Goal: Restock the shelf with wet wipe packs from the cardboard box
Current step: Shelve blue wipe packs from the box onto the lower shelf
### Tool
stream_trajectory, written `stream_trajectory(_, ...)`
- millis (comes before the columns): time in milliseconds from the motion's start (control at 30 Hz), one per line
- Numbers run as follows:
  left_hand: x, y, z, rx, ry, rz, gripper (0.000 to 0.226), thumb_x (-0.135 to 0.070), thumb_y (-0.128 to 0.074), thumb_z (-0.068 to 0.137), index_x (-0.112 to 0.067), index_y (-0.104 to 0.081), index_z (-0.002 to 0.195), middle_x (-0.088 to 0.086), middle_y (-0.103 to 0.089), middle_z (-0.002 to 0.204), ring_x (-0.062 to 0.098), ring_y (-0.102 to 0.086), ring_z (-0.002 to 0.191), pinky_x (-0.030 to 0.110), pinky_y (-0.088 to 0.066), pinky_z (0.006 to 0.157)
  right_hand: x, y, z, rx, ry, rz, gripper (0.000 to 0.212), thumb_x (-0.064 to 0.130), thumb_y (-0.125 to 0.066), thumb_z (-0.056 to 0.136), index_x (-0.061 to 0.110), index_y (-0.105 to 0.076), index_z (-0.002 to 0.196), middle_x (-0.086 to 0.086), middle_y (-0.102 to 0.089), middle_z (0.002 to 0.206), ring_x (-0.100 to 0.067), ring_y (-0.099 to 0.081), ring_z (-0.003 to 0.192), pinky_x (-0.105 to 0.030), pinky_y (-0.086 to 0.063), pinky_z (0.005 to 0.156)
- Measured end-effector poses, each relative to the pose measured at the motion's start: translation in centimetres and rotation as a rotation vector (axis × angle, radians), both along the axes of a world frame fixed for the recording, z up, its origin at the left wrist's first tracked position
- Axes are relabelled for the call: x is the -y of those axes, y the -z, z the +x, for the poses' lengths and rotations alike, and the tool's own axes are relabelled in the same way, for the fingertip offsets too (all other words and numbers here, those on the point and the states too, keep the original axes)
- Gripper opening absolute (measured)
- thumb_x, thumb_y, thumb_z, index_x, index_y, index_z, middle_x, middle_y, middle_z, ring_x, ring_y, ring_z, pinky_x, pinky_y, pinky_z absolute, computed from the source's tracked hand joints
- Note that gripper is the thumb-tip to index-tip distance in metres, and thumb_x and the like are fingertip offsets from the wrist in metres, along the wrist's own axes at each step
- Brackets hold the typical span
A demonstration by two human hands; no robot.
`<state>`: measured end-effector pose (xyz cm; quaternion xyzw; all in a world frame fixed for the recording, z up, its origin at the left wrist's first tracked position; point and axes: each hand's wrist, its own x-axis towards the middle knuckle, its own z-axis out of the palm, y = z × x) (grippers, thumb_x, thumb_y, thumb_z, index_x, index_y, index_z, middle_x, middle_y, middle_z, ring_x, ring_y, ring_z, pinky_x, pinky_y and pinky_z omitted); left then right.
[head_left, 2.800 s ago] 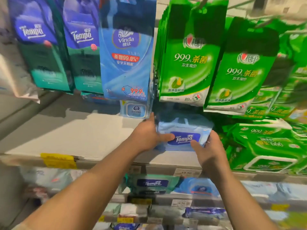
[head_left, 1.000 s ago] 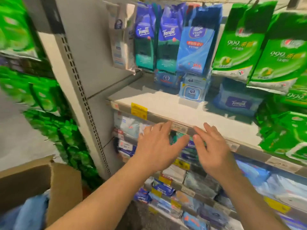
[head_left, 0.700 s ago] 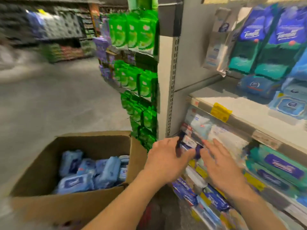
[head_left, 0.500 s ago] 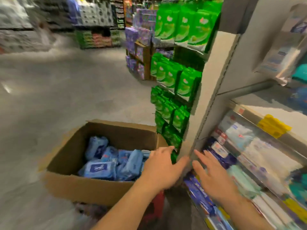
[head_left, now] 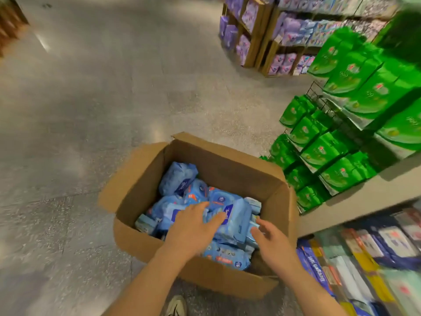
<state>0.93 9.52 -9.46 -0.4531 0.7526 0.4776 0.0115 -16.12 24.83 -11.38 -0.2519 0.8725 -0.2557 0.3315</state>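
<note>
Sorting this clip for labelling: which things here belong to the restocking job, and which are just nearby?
Job: cardboard box; blue wet wipe packs; left hand; right hand.
Nearby: green packs; purple packs; shoe.

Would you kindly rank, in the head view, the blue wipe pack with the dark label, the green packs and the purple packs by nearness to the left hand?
1. Blue wipe pack, under left hand, inside box.
2. Green packs, right.
3. Purple packs, far aisle.
</note>
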Motion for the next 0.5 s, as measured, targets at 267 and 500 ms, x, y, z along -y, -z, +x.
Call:
stream_trajectory(267, 3.4, 6.1, 0.7, -0.007, -0.110, 0.072, 0.066, -0.069, -0.049, 0.093, -0.031, -0.049, 0.147, -0.012, -0.050, 0.150, 0.009, -0.043, 0.139, 0.031, -0.037, 0.111, 5.0, 10.2, -2.2, 0.231, 0.329, 0.092, 0.032, 0.046, -0.071, 0.092, 0.019, -0.061, 0.106, -0.005, -0.066, 0.111, -0.019, -0.063, 0.093, -0.035, -0.047, 0.074)
stream_trajectory(500, 3.4, 9.6, 0.5, -0.045, -0.302, 0.153, 0.033, -0.052, -0.058, 0.097, -0.042, -0.059, 0.128, -0.024, -0.060, 0.129, -0.008, -0.055, 0.116, 0.003, -0.039, 0.081, 8.2, 19.8, -3.4, 0.355, 0.477, 0.182, 0.110, 0.058, -0.092, 0.062, 0.011, -0.036, 0.144, -0.007, -0.050, 0.135, -0.026, -0.053, 0.122, -0.040, -0.048, 0.098)
